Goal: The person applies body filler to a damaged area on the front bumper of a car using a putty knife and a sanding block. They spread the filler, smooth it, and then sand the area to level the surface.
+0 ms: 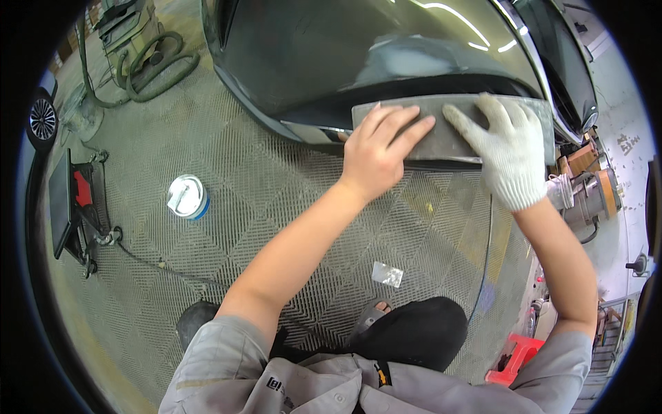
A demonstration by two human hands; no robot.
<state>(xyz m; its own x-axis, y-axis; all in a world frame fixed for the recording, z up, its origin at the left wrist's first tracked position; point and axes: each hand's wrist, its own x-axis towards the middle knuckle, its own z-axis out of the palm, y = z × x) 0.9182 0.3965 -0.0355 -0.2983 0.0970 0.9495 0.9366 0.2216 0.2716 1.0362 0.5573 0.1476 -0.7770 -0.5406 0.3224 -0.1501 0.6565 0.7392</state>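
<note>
A grey rectangular flat sheet [441, 141] lies along the lower part of a dark, glossy car door or body panel [296, 62]. On the sheet's left part rests my bare left hand [379, 146], its fingers spread. My right hand [509, 148], in a white knitted glove, lies over the right part with fingers apart. The thumb of the glove points toward the left hand. Just above the sheet, the panel carries a pale, dull patch [414, 55]. What lies behind the sheet is hidden.
A tin [187, 196] with a whitish lid stands on the ribbed floor, left of my arm. Near my foot lies a small pale sheet [387, 274]. A wheeled stand [79, 207] with a cable, a hose [162, 65], a grey-orange machine [593, 196] and a red object [514, 359] are around.
</note>
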